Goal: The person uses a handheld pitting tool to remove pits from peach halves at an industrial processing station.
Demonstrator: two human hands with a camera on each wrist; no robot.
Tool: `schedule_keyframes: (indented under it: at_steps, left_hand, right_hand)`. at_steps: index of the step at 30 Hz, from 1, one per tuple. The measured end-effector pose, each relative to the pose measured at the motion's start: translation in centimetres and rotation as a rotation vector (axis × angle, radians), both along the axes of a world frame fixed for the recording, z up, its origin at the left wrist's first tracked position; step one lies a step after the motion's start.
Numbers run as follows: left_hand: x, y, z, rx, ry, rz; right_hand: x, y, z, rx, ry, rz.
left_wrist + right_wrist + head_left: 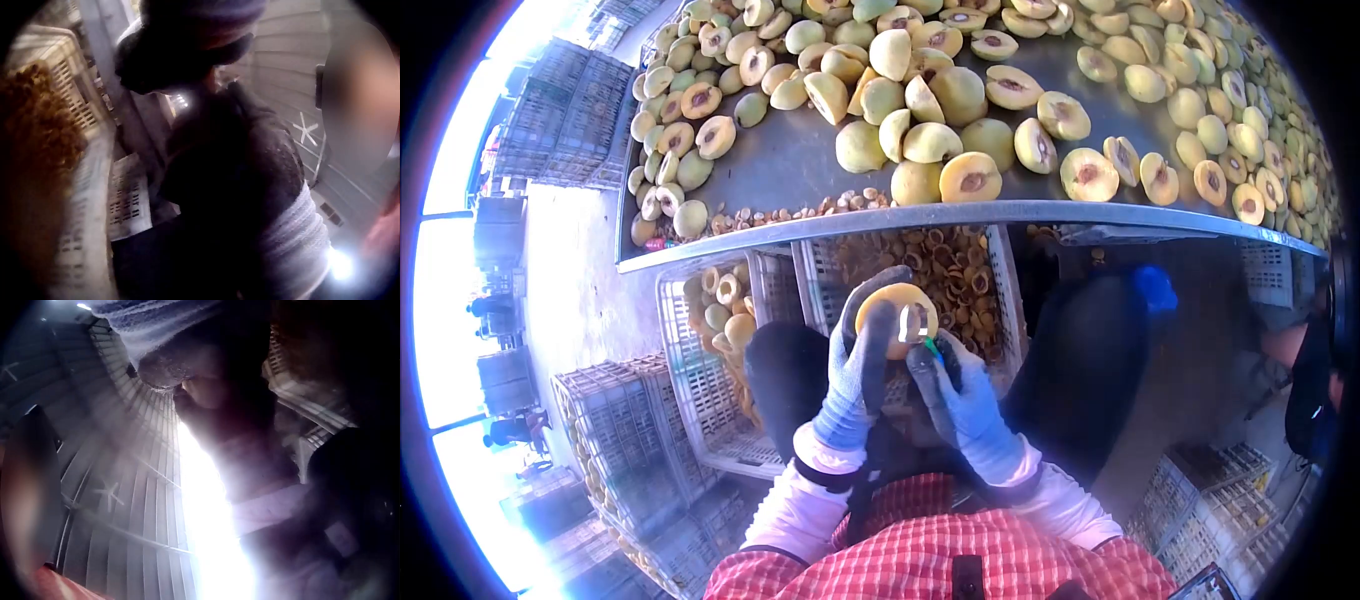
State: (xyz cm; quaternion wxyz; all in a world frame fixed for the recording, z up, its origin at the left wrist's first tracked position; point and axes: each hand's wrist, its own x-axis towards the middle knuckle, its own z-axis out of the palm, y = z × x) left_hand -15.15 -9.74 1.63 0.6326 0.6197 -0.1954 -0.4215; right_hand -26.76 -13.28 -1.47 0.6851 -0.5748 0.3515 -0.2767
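My left hand (855,365), in a grey-and-white work glove, holds a yellow peach half (897,300) with its cut face up, thumb over the near side. My right hand (968,405), gloved the same way, grips a small pitting tool by its green handle (933,348). The tool's bright metal end lies over the brown centre of the peach half. Both hands are close together above a crate (1012,300) of brown pits and scraps between the knees. In both wrist views the gloves are dark and blurred, and the peach half is mostly hidden.
A metal table (790,150) heaped with peach halves stands ahead, its raised rim (960,212) just beyond the hands. Loose pits (820,207) lie along that rim. Another crate (680,350) with peach halves stands left. Stacked crates (620,440) flank the seat.
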Motion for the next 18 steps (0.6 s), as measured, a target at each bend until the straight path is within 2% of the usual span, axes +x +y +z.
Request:
schedule_keyframes:
  at_steps: [3,5,6,8,9,10,12,13,16,18]
  left_hand:
    - [-1.3,0.4,-1.2,0.011,-0.084,0.075]
    - [-2.0,0.4,-1.4,0.008,-0.231,0.074]
    - [-2.2,0.5,-1.2,0.0,-0.17,0.099]
    - [-2.6,0.5,-0.6,-0.022,-0.048,0.159]
    - [-2.6,0.6,-0.1,0.0,-0.102,0.109]
    - [-2.6,0.7,-0.4,-0.02,-0.24,0.076]
    - [-2.7,1.3,-2.0,-0.055,-0.513,0.009]
    - [-2.9,1.7,-2.3,-0.05,-0.394,0.062]
    - [-3.5,2.4,-2.8,-0.066,-0.585,0.108]
    - [-4.0,3.0,-2.1,-0.026,-0.451,0.103]
  right_hand:
    - [-0.6,0.5,0.3,0.022,0.054,0.028]
    - [-0.9,1.3,0.3,-0.259,0.061,-0.114]
    - [-1.0,1.6,0.4,-0.401,0.065,-0.188]
    - [-1.3,0.9,0.2,0.166,-0.088,-0.203]
    - [-1.8,-0.4,1.2,-0.047,0.079,-0.164]
    - [-1.2,-0.7,1.0,-0.054,0.003,-0.263]
    - [-1.3,-0.9,0.5,-0.28,0.022,-0.22]
    - [-1.5,-0.7,0.6,-0.35,0.08,-0.188]
    - [-1.9,-0.1,1.2,-0.502,0.194,-0.101]
    - [-2.2,0.2,1.5,-0.523,0.195,-0.066]
